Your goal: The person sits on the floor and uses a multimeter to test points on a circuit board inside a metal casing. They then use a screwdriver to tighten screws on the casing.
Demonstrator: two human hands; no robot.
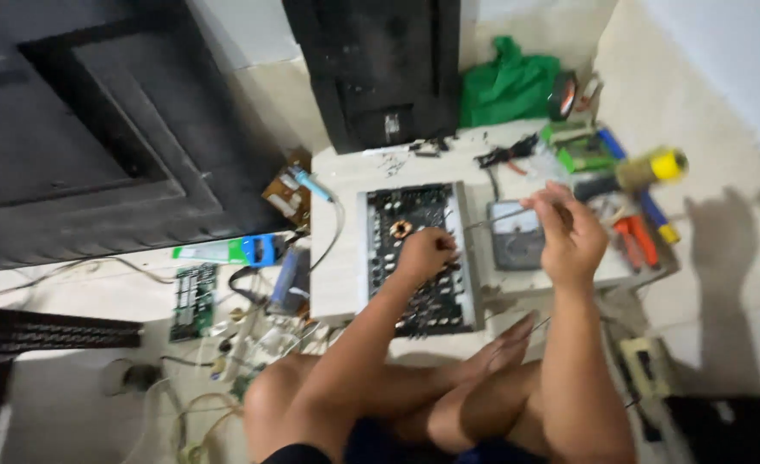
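On the low white counter [339, 283] before the crossed legs lies a large dark circuit board [419, 258] in a metal frame: stiff, fairly heavy, its crowded parts fragile, so best held by the frame edges. Left hand [425, 254] rests on it, fingers curled together. Right hand [569, 236] hovers over the grey multimeter [517, 234], fingers pinching a thin probe [492, 220], light and slippery.

bare tabletop [339, 249] left of circuit board [419, 258], tools [633, 232] crowding right
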